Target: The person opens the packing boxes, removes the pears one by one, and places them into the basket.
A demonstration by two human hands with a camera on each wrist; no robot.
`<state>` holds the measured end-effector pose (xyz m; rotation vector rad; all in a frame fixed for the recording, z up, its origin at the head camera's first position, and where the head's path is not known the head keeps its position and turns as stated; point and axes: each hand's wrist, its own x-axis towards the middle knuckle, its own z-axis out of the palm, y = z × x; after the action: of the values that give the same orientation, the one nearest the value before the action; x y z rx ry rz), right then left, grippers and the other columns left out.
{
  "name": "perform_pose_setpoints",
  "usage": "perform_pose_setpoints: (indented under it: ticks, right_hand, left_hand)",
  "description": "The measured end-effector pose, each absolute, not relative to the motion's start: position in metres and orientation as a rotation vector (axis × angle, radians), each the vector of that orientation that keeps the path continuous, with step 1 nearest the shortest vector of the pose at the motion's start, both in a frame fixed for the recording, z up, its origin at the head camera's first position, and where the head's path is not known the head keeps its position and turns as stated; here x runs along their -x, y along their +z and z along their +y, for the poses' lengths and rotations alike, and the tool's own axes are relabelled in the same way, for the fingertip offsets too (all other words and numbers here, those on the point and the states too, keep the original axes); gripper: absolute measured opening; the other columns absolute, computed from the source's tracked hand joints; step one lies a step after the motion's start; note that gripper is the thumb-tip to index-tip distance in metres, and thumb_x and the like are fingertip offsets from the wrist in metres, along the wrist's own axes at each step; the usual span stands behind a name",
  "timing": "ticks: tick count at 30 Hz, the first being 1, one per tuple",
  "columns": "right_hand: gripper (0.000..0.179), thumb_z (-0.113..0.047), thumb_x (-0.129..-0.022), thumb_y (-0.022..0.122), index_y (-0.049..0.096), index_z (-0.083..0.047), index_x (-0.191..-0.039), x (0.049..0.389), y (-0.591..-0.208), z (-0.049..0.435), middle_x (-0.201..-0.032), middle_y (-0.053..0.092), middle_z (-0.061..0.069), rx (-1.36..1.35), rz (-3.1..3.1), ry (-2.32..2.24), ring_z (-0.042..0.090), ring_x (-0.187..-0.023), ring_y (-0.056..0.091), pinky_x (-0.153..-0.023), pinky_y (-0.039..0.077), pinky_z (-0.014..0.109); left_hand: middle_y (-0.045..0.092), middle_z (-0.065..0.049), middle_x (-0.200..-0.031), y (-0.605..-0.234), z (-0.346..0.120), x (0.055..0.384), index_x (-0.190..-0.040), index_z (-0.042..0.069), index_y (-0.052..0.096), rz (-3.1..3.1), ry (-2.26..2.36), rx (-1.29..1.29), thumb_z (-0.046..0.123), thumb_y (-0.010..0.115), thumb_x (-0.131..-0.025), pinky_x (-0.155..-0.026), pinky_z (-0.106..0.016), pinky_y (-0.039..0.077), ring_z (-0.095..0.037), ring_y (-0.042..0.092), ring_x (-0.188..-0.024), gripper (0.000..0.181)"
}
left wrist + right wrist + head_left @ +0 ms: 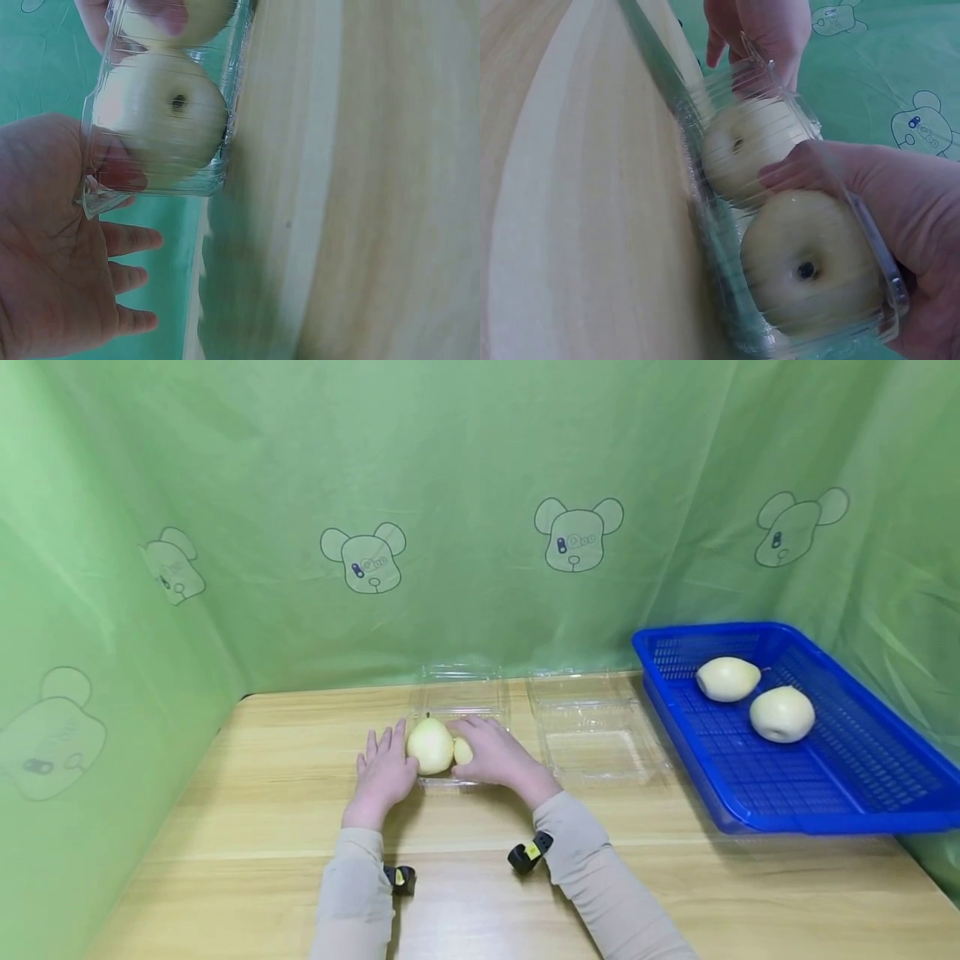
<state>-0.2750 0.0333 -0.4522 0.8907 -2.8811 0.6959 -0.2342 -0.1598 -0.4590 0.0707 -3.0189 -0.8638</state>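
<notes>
Two pale yellow pears sit side by side in a clear plastic clamshell box (855,214) on the table. My left hand (386,772) lies along the left side of the left pear (431,747). Its fingers are straight and spread outside the box, and its thumb is at the pear, behind the clear wall in the left wrist view. The right pear (810,262) is gripped by my right hand (495,753) from above, its thumb between the two pears. In the head view that hand hides most of the right pear. The box's lid (461,693) stands open at the back.
A second clear clamshell box (596,752) stands open to the right. Beyond it, a blue plastic basket (697,777) holds two more pears, one pear (727,679) behind the other pear (782,714). A green curtain (465,610) printed with bear heads encloses the wooden table (262,827).
</notes>
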Motion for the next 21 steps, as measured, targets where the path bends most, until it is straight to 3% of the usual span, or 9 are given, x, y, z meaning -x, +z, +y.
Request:
perform_pose_setpoints:
  ticks: [14, 21]
  right_hand:
    - [0.071, -0.031, -0.073, 0.080, 0.054, -0.013, -0.137, 0.274, -0.441, 0.040, -0.145, 0.051, 0.012, -0.903, -2.806, 0.832, 0.037, -0.133, 0.047, -0.112, 0.036, 0.057]
    - [0.064, -0.031, -0.074, 0.079, 0.058, -0.012, -0.131, 0.274, -0.433, 0.048, -0.143, 0.054, 0.011, -0.856, -2.757, 0.928, 0.035, -0.131, 0.050, -0.108, 0.042, 0.057]
  left_hand:
    - [0.016, -0.021, -0.162, -0.457, -0.158, 0.232, -0.157, 0.014, 0.014, -3.020, -0.890, -0.107, 0.024, 0.043, -0.095, -0.119, -0.067, 0.003, -0.044, 0.000, -0.151, 0.069]
    - [0.015, -0.020, -0.162, -0.458, -0.157, 0.233, -0.157, 0.014, 0.013, -3.020, -0.893, -0.103, 0.026, 0.042, -0.098, -0.119, -0.066, 0.002, -0.043, -0.001, -0.151, 0.068]
